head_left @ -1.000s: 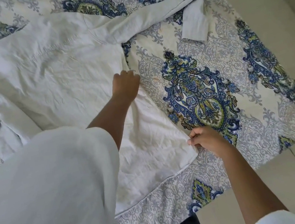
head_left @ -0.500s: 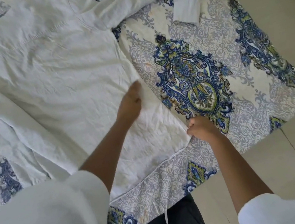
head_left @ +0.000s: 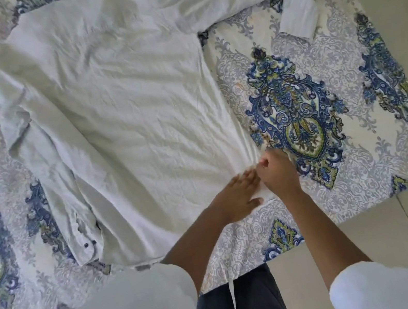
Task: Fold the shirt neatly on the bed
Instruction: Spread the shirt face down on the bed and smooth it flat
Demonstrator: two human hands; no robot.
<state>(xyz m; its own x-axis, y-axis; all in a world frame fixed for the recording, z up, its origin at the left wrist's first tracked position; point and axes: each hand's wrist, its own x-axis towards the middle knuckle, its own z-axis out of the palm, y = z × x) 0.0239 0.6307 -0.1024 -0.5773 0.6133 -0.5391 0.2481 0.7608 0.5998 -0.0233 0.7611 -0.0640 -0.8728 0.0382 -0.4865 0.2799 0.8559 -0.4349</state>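
Both: left hand, right hand on shirt

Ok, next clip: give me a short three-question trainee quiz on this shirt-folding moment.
1. True or false: the shirt is already folded into a compact rectangle on the bedspread.
2. Fill in (collar / hem): the right hand grips the shirt with curled fingers near its ___ corner.
3. Which hand lies flat on the shirt, fingers straight? A) left hand B) right hand C) neither

Key: 1 false, it lies spread open with one sleeve stretched out; 2 hem; 3 A.
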